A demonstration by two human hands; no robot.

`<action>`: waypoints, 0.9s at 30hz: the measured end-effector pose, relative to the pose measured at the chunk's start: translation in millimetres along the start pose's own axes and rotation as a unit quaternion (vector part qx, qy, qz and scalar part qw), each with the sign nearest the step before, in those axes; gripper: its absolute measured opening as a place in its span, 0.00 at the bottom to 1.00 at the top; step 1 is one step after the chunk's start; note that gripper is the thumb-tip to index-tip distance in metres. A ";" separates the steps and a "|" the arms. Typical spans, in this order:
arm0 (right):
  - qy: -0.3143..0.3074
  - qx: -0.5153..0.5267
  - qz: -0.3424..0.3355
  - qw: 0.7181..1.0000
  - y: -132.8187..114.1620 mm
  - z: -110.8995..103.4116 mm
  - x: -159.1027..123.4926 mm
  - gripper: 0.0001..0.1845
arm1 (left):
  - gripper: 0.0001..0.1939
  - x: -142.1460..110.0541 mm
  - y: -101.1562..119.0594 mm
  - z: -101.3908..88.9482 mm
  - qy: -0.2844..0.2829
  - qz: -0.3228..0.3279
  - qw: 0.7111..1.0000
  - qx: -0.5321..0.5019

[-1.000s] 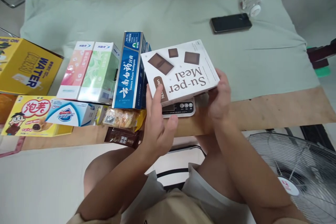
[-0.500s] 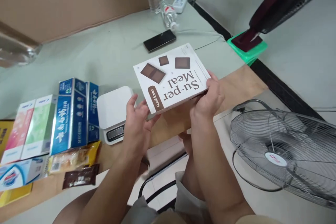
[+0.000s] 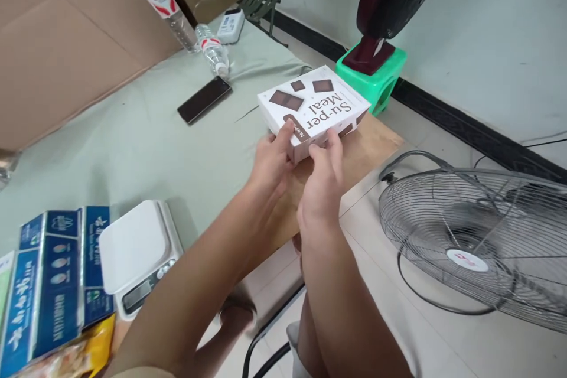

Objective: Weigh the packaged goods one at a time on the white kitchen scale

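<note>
A white Su-per Meal box (image 3: pixel 315 103) with brown chocolate pictures lies flat at the right end of the table, its print upside down to me. My left hand (image 3: pixel 274 156) grips its near left corner, thumb on the top and the other fingers at the side, partly hidden. At the near long side, my right hand (image 3: pixel 325 174) has its fingers closed against the box's front face and edge. To the lower left stands a white kitchen scale (image 3: pixel 135 248) with a bare platform, partly covered by my left forearm.
Blue toothpaste boxes (image 3: pixel 55 277) and a yellow snack packet (image 3: pixel 100 345) lie left of the scale. Beyond are a phone (image 3: pixel 204 99), plastic bottles (image 3: pixel 212 50) and a large carton (image 3: pixel 66 29). A caged fan (image 3: pixel 465 236) stands at right, a green stool (image 3: pixel 376 80) behind.
The box went from above the scale to the table's right end. My right hand shifted from its right side to the near side; my left hand now grips the corner. The view swung right.
</note>
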State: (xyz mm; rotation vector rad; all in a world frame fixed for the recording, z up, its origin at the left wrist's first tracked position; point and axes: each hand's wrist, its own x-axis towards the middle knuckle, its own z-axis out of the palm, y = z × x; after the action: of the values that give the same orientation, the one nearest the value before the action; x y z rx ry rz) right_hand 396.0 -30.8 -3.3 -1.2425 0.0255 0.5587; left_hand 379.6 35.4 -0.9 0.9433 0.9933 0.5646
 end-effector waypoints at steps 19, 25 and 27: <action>0.025 0.143 0.025 0.989 4.1 -1.7 -2.0 0.27 | 0.27 -19.3 2.1 28.6 -0.011 -0.009 0.989 0.146; 0.032 0.131 0.016 0.991 3.7 -6.8 2.1 0.17 | 0.29 -21.3 -3.4 27.8 -0.013 -0.015 0.991 0.130; 0.041 0.130 0.015 0.991 3.3 -8.3 4.1 0.16 | 0.28 -17.7 -5.7 28.6 -0.022 -0.009 0.993 0.115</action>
State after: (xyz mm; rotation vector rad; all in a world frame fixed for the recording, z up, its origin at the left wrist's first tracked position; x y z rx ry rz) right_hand 400.5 -36.0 -10.3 -1.0117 0.1815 0.5133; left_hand 396.8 7.4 8.4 1.1462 1.0412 0.4184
